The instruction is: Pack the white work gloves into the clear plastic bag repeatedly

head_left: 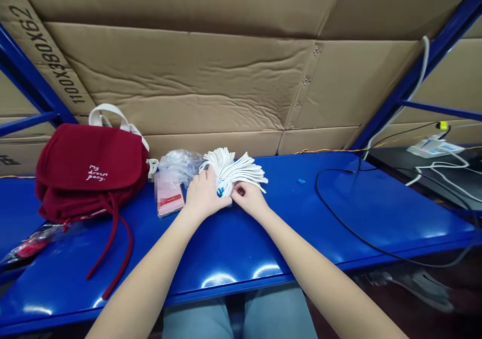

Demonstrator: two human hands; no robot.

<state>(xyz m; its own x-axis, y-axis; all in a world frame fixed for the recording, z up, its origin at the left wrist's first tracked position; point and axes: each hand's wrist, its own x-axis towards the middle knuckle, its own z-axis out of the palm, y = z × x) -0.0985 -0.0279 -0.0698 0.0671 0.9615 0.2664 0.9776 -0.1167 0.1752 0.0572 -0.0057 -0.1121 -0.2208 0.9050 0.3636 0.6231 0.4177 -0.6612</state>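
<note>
White looped strips (pixel 233 171) fan out just above the blue steel shelf (pixel 339 218), gathered at their base. Head view: the left hand (pixel 203 196) has its fingers closed over the bundle; the right hand (pixel 249 199) pinches it beside a blue part (pixel 220 192). Risk: a slackened grip could let strips spring loose. Strip ends beneath the hands are hidden; the blue part's form is unclear.

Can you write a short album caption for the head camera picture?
The left hand and right hand grip a fan of white loops on a blue shelf.
</note>
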